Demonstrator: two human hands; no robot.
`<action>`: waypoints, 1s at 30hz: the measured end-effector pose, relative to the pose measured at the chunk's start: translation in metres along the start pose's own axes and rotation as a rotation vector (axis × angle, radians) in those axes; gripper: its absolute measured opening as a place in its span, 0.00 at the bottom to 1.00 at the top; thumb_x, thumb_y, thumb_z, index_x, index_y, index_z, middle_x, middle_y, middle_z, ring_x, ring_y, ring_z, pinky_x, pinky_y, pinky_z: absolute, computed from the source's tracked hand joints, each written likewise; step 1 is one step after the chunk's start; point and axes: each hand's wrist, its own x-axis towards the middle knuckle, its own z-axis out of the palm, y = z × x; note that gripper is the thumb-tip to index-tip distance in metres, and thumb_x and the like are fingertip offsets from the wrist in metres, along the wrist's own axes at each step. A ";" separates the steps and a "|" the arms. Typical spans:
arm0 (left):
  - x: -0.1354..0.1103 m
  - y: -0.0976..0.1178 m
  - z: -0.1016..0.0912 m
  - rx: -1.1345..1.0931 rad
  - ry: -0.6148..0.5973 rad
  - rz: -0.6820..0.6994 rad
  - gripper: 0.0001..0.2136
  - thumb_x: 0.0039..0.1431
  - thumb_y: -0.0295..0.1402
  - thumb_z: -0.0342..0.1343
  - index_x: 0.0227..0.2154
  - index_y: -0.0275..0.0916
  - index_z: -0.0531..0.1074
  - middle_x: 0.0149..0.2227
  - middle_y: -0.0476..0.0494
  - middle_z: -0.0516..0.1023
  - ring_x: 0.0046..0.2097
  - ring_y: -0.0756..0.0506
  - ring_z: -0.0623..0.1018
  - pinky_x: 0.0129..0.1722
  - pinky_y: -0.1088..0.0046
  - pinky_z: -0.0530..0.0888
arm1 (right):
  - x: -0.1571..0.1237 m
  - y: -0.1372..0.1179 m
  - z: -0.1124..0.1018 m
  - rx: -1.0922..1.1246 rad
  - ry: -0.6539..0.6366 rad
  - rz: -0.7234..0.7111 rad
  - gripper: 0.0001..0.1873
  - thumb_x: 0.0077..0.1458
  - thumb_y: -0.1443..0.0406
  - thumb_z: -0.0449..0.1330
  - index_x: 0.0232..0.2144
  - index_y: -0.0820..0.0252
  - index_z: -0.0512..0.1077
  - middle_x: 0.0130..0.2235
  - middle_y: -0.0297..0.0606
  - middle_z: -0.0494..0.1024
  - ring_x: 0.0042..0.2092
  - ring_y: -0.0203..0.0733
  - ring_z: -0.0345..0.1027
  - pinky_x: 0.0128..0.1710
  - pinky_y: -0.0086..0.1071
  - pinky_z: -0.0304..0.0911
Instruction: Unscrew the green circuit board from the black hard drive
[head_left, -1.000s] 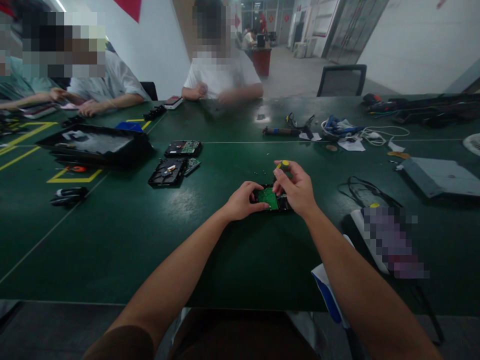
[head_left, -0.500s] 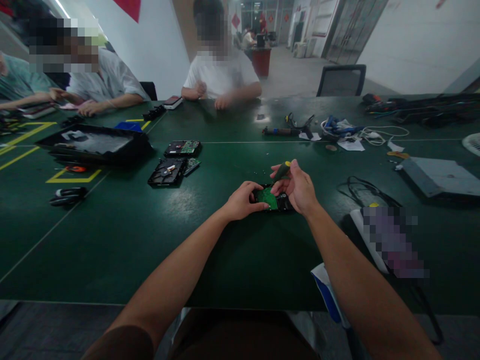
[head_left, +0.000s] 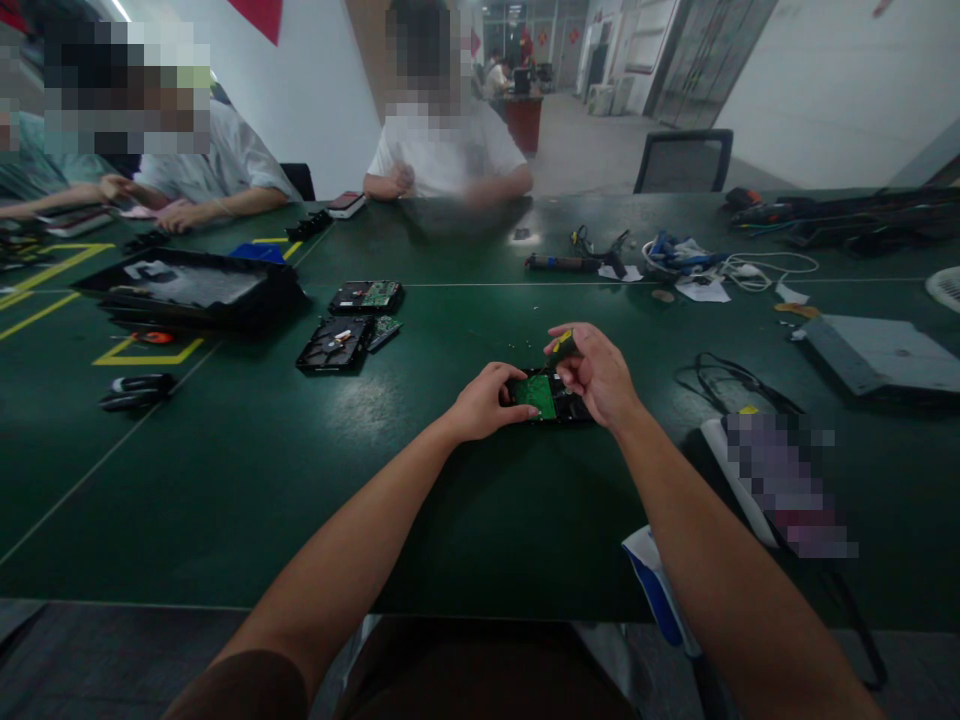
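Observation:
A black hard drive (head_left: pixel 546 398) with a green circuit board facing up lies on the dark green table (head_left: pixel 300 470) in front of me. My left hand (head_left: pixel 484 402) grips its left edge, fingers curled over the side. My right hand (head_left: pixel 592 375) is closed round a small screwdriver with a dark green handle and a yellow end (head_left: pixel 561 344). The screwdriver leans over the drive's far right part; its tip is hidden behind my fingers.
Two opened hard drives (head_left: pixel 335 345) (head_left: pixel 367 296) and a black tray (head_left: pixel 187 290) lie to the left. Cables and tools (head_left: pixel 675 258) sit at the back right, a grey flat device (head_left: pixel 877 352) at right. Other people sit across the table.
My right hand has turned the screwdriver: its yellow end dropped lower and nearer the drive. My left hand has stayed on the drive.

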 end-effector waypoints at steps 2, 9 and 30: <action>0.000 0.000 0.000 -0.004 0.005 0.000 0.30 0.53 0.48 0.69 0.56 0.41 0.70 0.55 0.37 0.69 0.38 0.46 0.75 0.39 0.63 0.77 | -0.001 0.000 0.000 -0.002 -0.025 0.007 0.18 0.62 0.47 0.59 0.40 0.52 0.76 0.38 0.36 0.78 0.24 0.29 0.59 0.16 0.28 0.39; 0.000 -0.001 0.002 -0.012 0.012 0.008 0.30 0.53 0.49 0.69 0.55 0.41 0.71 0.54 0.38 0.69 0.38 0.47 0.75 0.39 0.64 0.77 | 0.000 0.003 0.001 0.115 -0.045 0.063 0.25 0.63 0.43 0.54 0.40 0.55 0.76 0.41 0.40 0.80 0.27 0.32 0.67 0.19 0.29 0.53; 0.000 0.002 0.000 -0.009 0.006 -0.006 0.30 0.52 0.49 0.69 0.55 0.41 0.71 0.55 0.37 0.70 0.38 0.46 0.75 0.39 0.63 0.77 | -0.001 -0.002 0.004 0.065 -0.015 0.085 0.26 0.61 0.41 0.55 0.44 0.54 0.74 0.40 0.38 0.80 0.24 0.31 0.65 0.18 0.30 0.50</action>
